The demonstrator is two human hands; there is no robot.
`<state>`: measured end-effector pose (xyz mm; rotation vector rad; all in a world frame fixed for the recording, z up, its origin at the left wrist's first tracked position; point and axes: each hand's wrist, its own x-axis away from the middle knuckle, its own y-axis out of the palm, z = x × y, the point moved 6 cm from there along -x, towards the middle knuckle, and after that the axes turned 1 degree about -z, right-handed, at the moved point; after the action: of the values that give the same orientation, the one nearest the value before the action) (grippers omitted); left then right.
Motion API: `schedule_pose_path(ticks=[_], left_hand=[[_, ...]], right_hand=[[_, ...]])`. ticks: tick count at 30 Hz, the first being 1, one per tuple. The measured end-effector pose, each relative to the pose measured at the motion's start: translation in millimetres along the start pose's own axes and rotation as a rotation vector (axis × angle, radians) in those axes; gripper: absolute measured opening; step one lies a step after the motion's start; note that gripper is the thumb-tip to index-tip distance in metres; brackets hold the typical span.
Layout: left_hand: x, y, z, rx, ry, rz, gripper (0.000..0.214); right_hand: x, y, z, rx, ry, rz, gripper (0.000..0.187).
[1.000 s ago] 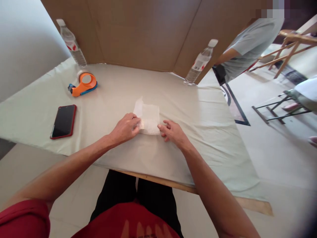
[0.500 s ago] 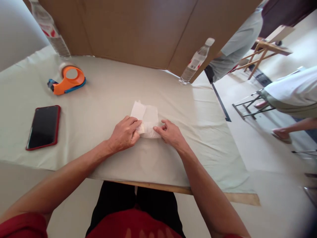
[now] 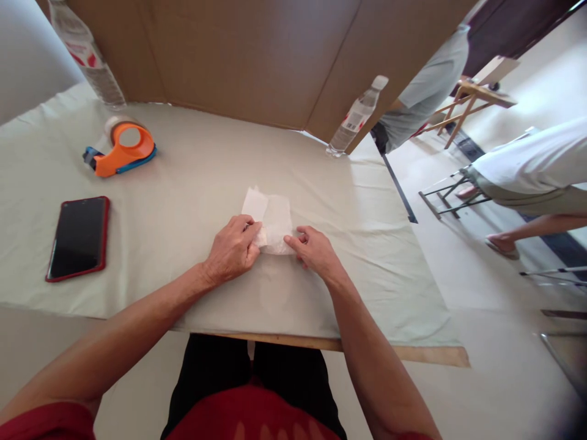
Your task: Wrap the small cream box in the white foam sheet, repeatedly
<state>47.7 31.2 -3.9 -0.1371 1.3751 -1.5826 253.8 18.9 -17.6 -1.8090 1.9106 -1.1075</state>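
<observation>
A thin white paper sheet, partly folded and looking like tissue, lies on the cloth-covered table in front of me. My left hand is closed on its left side, with thumb and fingers pinching a crumpled whitish bit. Under the fingers of that hand, part of the paper is hidden. At the right edge, my right hand has its thumb on the paper's lower right corner, its fingers curled around the edge. A whiter flap sticks up at the paper's upper left.
To the left lie a phone in a red case and an orange tape dispenser. Two water bottles stand against a cardboard panel at the back. People sit to the right, near a wooden stand.
The view has shifted slightly. Both hands stay in nearly the same place on the paper, with only a small movement of the fingers.
</observation>
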Motion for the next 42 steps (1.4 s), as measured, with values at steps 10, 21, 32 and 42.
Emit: schedule_pose_path(ticks=[10, 21, 32, 42], left_hand=[[-1, 0.3, -3, 0.015, -0.008, -0.008, 0.035], [-6, -1.9, -1, -0.052, 0.03, -0.029, 0.033], [-8, 1.3, -3, -0.022, -0.009, -0.071, 0.029], [-7, 6.3, -13, 0.195, 0.006, -0.009, 0.05]], right_hand=[[-2, 18, -12, -0.416, 0.065, -0.076, 0.02], [-2, 16, -44, -0.149, -0.252, 0.139, 0.03], [-5, 24, -61, -0.427, -0.2, 0.042, 0.024], [13, 34, -70, -0.361, -0.329, -0.149, 0.034]])
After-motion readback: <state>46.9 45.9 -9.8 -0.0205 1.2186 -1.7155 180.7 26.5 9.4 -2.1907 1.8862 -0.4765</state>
